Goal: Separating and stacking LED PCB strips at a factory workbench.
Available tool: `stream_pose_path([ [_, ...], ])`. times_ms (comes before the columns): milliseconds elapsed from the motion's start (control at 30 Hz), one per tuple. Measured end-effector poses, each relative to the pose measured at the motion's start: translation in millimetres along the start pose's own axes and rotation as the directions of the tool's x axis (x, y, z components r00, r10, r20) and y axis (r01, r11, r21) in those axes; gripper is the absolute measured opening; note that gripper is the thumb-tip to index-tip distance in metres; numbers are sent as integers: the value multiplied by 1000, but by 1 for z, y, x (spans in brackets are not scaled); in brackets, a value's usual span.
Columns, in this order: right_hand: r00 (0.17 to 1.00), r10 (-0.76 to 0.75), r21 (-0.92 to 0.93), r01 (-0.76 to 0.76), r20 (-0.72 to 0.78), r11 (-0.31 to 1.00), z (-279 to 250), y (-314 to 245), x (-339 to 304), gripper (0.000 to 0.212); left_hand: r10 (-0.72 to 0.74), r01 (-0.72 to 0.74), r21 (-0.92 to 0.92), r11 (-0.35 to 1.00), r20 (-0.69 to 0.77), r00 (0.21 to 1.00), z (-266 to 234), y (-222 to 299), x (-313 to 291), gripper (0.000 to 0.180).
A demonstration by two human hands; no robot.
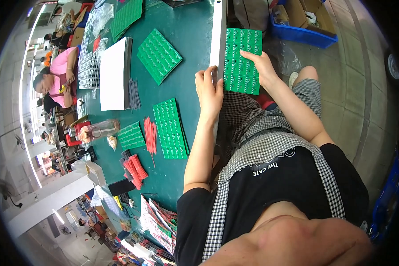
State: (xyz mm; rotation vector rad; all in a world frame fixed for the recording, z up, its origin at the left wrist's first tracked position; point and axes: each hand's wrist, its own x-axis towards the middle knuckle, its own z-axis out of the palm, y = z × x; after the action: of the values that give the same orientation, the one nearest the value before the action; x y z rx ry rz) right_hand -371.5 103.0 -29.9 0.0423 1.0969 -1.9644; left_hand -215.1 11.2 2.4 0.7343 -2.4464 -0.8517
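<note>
A green circuit board panel with rows of small repeated white-marked units is held over my lap, just beyond the table's pale edge. My right hand is closed on its right side, the thumb lying across the face and the other fingers hidden underneath. My left hand hovers at the table edge, close to the panel's left border. Its fingers are bent, with the thumb apart from the forefinger, and I see nothing between them. Whether the left thumb touches the panel I cannot tell.
On the green table lie a stack of similar panels, another panel stack, red wires, a white stack and a clear bottle. A blue crate stands at right. A person in pink works opposite.
</note>
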Motion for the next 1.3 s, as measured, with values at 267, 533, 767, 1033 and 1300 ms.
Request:
stream_pose_path([
  [267,986,-22,-143,46,167,989,21,-23,-11,20,-29,29,-24,999,-8,1000,-3,7,0,38],
  [533,989,-30,-235,64,145,970,36,-23,-13,15,-3,2,-25,1000,-44,999,1,1,0,39],
  [767,963,98,56,-116,253,992,25,-12,-34,21,-8,7,-20,1000,-62,998,3,3,4,39],
  [1033,955,164,-1,-169,246,986,26,-19,-57,20,-11,7,-41,999,-86,996,4,-2,3,41],
  [1300,954,125,41,-141,272,989,3,-30,-64,27,66,-92,-200,976,-130,989,-7,16,-2,12],
])
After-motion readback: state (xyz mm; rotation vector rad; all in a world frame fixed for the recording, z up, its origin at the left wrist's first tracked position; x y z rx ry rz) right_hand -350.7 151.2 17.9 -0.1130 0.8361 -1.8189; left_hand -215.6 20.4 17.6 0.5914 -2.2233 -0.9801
